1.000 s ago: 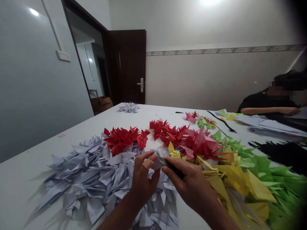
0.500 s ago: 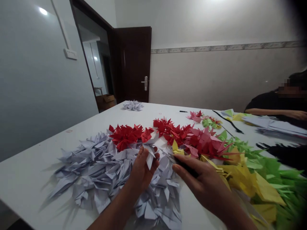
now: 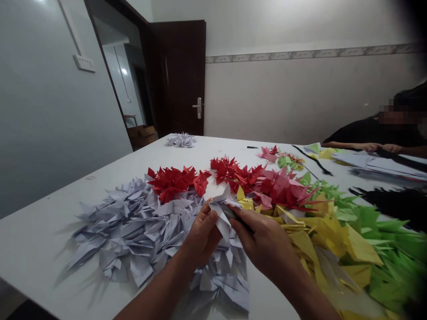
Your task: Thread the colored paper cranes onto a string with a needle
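My left hand pinches a folded white paper piece, shaped like an origami crane, above the table's middle. Closed around a slim dark tool with a greyish front end, my right hand meets the paper from the right. The tool's tip lies at the paper, and its exact kind cannot be made out. Under and left of my hands spreads a heap of white folded paper pieces. Red paper pieces lie just beyond.
Pink, yellow and green folded papers cover the right side. A small white pile sits at the far corner. Black strands and paper sheets lie near a person in dark clothes.
My right hand has moved left, bringing the tool to the white paper in my left hand. The view has tilted slightly down. The person opposite has brought their hands together.
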`<state>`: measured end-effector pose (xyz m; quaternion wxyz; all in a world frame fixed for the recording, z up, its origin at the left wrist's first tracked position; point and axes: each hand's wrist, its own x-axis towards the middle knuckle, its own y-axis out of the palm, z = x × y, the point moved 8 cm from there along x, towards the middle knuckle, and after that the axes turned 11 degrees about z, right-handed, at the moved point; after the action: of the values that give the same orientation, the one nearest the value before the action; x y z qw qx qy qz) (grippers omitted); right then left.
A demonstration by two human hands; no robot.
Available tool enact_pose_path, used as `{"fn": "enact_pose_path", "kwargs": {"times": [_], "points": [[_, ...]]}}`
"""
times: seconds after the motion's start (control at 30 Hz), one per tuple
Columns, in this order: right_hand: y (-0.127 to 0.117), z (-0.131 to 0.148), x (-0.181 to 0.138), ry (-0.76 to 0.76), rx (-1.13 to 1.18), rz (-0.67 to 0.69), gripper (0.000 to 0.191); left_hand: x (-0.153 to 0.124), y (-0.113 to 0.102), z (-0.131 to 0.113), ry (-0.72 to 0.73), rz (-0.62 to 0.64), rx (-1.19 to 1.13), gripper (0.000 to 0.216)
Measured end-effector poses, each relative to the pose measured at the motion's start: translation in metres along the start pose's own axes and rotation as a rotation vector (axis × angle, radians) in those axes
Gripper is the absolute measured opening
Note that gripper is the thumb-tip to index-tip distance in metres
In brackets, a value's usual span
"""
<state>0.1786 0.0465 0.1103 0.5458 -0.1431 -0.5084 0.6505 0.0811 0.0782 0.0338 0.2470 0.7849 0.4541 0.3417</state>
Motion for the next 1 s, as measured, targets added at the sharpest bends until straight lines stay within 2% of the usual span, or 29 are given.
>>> {"fn": "enact_pose_path", "kwargs": {"times": [0.17, 0.33, 0.43, 0.53, 0.6, 0.67, 0.8, 0.9, 1.0], "points": [[0.001, 0.002, 0.001, -0.004, -0.051, -0.004, 0.024, 0.001, -0.001, 0.000, 0.004, 0.032, 0.024, 0.046], [-0.009, -0.005, 0.001, 0.012, -0.019, -0.015, 0.024, 0.004, -0.003, -0.008, 0.017, -0.012, 0.040, 0.051], [-0.034, -0.024, -0.003, 0.076, 0.003, -0.090, 0.030, 0.006, -0.013, -0.025, 0.076, -0.113, 0.106, 0.049], [-0.059, -0.054, -0.010, 0.222, 0.024, -0.186, 0.039, 0.007, -0.030, -0.044, 0.156, -0.250, 0.173, 0.048], [-0.066, -0.073, -0.015, 0.326, 0.017, -0.222, 0.042, 0.007, -0.045, -0.053, 0.186, -0.342, 0.241, 0.047], [-0.059, -0.089, -0.020, 0.428, -0.022, -0.195, 0.038, 0.007, -0.061, -0.060, 0.229, -0.422, 0.349, 0.047], [-0.015, -0.108, -0.035, 0.614, -0.174, 0.019, 0.028, 0.007, -0.078, -0.071, 0.297, -0.488, 0.700, 0.039], [0.009, -0.119, -0.050, 0.756, -0.329, 0.101, 0.031, 0.008, -0.070, -0.070, 0.232, -0.427, 1.022, 0.039], [0.023, -0.131, -0.058, 0.868, -0.396, 0.164, 0.037, 0.006, -0.048, -0.071, 0.281, -0.327, 1.339, 0.046]]}}
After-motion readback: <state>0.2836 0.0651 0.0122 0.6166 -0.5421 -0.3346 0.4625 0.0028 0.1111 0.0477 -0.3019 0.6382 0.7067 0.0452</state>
